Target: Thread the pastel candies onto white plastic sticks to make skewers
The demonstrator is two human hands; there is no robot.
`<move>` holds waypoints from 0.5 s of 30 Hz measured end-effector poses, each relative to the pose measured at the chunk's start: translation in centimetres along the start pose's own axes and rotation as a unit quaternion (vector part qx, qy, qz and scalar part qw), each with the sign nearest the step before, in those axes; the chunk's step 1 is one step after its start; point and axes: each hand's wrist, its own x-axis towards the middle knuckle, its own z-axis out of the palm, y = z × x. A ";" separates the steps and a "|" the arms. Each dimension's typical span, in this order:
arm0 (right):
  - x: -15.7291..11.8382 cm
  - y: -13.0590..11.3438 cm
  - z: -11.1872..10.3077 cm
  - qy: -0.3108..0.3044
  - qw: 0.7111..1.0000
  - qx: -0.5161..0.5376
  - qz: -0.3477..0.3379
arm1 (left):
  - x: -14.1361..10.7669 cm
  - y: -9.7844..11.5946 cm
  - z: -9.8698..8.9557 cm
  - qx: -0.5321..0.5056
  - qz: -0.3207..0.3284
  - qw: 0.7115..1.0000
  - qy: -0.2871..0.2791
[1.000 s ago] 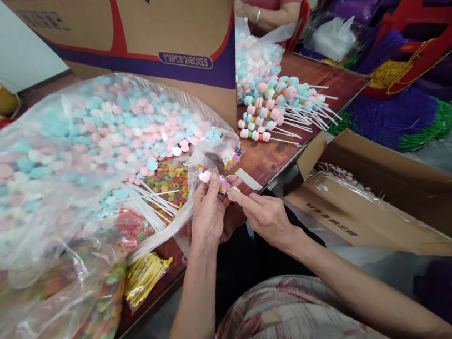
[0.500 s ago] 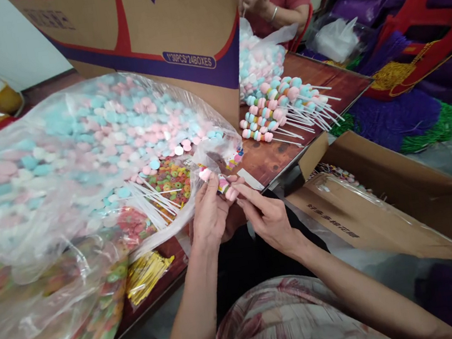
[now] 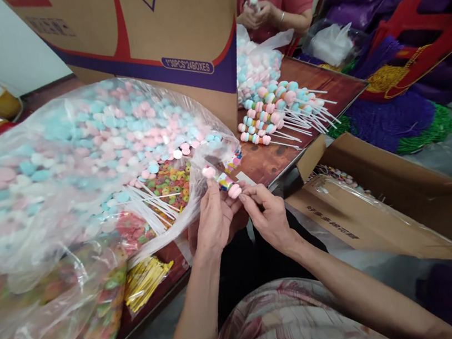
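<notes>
My left hand (image 3: 214, 216) is closed around a marshmallow skewer (image 3: 234, 191), held low over my lap by the table edge. Pink marshmallows and a colourful printed piece show along the skewer. Another pink marshmallow (image 3: 208, 172) sits at my left thumb tip. The thumb and fingers of my right hand (image 3: 268, 211) are pinched together at the skewer's near pink end; the stick itself is mostly hidden. Just left of my hands lie loose white sticks (image 3: 153, 205) and ring-shaped gummies (image 3: 172, 180), beside a big clear bag of pink, blue and white marshmallows (image 3: 118, 123).
Finished marshmallow skewers (image 3: 271, 107) are piled on the table to the right. A large carton (image 3: 186, 35) stands behind the bag. Gold twist ties (image 3: 147, 281) lie at the near edge. An open cardboard box (image 3: 381, 198) is at my right. Across the table a co-worker's hands (image 3: 259, 16) hold something white.
The marshmallow skewer has turned slightly, showing more of its printed piece, and my right fingers have shifted at its end. The co-worker's hands have come down. The view has tilted a little.
</notes>
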 end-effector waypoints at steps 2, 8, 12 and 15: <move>0.0 0.1 -0.3 0.011 1.000 -0.010 -0.017 | -0.6 -0.3 -0.1 0.039 0.034 0.998 0.034; 0.1 0.5 -0.4 0.032 0.981 -0.128 -0.139 | -1.2 -1.4 -0.4 0.190 0.170 0.964 0.073; 0.4 1.0 -0.6 0.014 0.945 -0.232 -0.230 | -0.8 -1.3 -0.8 0.230 0.163 0.956 0.079; 0.6 1.2 -0.9 0.001 0.916 -0.295 -0.271 | -0.7 -0.9 -0.6 0.225 0.151 0.960 0.075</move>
